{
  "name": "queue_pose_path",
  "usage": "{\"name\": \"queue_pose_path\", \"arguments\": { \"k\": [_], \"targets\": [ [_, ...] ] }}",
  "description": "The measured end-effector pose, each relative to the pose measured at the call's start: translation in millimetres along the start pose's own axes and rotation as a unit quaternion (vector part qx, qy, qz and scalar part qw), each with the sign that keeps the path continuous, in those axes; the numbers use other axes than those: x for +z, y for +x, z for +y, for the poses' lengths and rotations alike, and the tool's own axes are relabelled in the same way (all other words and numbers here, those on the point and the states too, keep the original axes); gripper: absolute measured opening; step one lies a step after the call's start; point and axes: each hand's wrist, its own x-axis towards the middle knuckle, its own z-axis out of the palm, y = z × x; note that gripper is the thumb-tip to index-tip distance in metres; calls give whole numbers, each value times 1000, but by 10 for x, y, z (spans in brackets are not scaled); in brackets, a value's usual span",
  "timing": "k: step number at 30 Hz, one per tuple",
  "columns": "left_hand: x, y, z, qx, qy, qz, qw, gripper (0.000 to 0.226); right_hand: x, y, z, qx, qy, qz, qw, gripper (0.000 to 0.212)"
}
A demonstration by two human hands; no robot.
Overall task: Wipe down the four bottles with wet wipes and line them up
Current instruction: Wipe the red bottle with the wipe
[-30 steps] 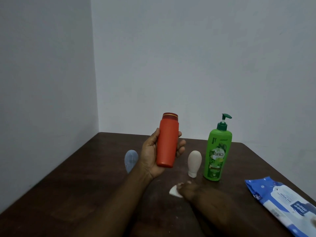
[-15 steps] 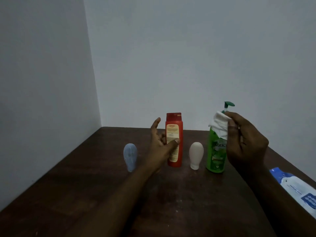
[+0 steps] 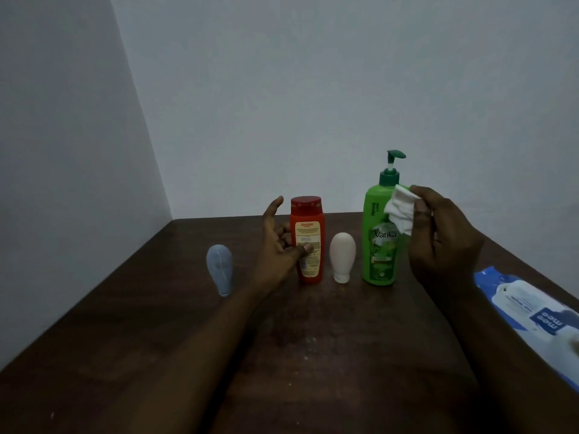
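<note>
Four bottles stand in a row on the dark wooden table (image 3: 313, 355): a small blue one (image 3: 220, 269) upside down on its cap, an orange bottle (image 3: 308, 220) with a red cap, a small white one (image 3: 342, 253) on its cap, and a tall green pump bottle (image 3: 377, 255). My left hand (image 3: 277, 245) is beside the orange bottle, thumb touching its label, index finger pointing up, the other fingers loose at its left side. My right hand (image 3: 445, 242) pinches a crumpled white wet wipe (image 3: 401, 211) just in front of the green bottle's shoulder.
A blue and white pack of wet wipes (image 3: 532, 314) lies at the table's right edge. Grey walls meet in a corner behind the table's far left. The bottles stand near the table's far edge.
The orange bottle went from held up in my left hand to standing on the table between the blue and white bottles. My right hand lifted the wipe off the table to the green bottle.
</note>
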Motion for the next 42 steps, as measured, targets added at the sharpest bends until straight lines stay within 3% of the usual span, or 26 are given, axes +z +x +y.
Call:
{"name": "queue_pose_path", "arguments": {
  "k": [27, 42],
  "targets": [
    [-174, 41, 36, 4, 41, -18, 999, 110, 12, -62, 72, 33, 8, -35, 999, 28],
    [-190, 13, 36, 33, 54, -16, 998, 127, 11, -73, 46, 45, 7, -44, 998, 28]
  ]
}}
